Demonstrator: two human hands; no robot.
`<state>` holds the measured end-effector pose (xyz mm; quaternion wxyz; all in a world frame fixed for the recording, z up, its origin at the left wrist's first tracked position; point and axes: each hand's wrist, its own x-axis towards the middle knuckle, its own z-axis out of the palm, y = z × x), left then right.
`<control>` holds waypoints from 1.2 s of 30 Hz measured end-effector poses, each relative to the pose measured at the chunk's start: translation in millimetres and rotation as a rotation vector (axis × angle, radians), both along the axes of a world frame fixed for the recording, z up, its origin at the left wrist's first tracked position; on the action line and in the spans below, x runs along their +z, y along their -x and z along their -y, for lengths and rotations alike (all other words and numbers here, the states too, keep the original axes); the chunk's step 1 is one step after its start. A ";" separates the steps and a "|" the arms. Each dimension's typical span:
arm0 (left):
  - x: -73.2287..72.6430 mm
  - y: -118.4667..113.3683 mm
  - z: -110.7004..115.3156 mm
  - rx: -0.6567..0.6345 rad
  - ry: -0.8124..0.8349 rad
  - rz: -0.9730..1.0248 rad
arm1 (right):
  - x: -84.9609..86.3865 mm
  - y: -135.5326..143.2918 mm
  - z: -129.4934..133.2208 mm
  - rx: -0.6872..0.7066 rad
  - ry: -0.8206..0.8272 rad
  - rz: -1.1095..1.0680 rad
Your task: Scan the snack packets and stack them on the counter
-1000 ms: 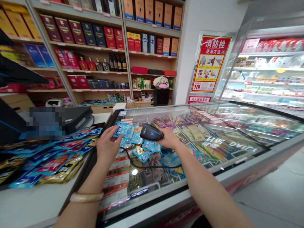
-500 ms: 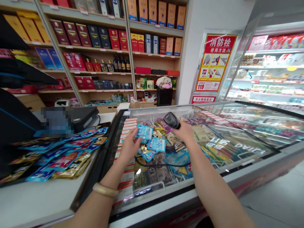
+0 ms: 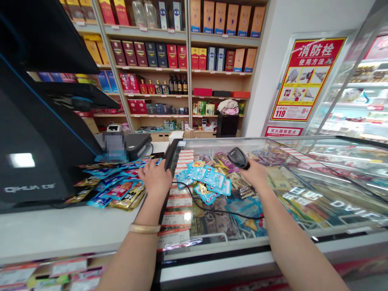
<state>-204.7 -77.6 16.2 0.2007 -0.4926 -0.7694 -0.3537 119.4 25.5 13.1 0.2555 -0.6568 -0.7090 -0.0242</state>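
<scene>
We've released the blue sachet (image 3: 197,173) onto the glass freezer lid (image 3: 209,244), mid-frame, freeing our left hand (image 3: 157,178), its fingers apart at the sachet pile (image 3: 121,190), centre left; our right hand (image 3: 256,173) clasps the barcode scanner (image 3: 237,157).

1. The glass-topped freezer (image 3: 224,271) fills the lower centre and right of the frame. Light-blue packets (image 3: 215,178) lie overlapping on its glass near the middle of the frame, and a black cable (image 3: 224,211) curves across just below them.
2. The white tabletop (image 3: 60,230) spans the lower left. It bears a pile of blue, red and gold packets (image 3: 121,192), with a dark terminal (image 3: 36,141) beside them at far left.
3. Across the upper frame, wall shelves (image 3: 151,34) carry upright boxes (image 3: 150,55) and dark bottles (image 3: 179,85).
</scene>
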 end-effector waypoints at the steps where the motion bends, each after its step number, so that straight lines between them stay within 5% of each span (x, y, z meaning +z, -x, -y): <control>1: 1.6 10.5 5.3 0.087 -0.008 0.004 | 0.2 1.6 0.9 0.015 0.000 0.005; 7: -8.9 45.7 18.2 0.350 -0.103 0.149 | -2.3 12.0 5.9 0.105 -0.013 0.061; 19: -7.6 50.2 16.1 0.338 -0.074 0.239 | -2.2 19.3 12.2 0.185 -0.035 0.064; 28: 13.3 34.0 18.7 0.135 -0.370 0.186 | 0.6 22.6 13.5 0.229 -0.030 0.006; 36: 0.4 8.3 -17.8 -0.177 -0.460 0.834 | 3.7 24.5 13.4 0.378 -0.095 -0.044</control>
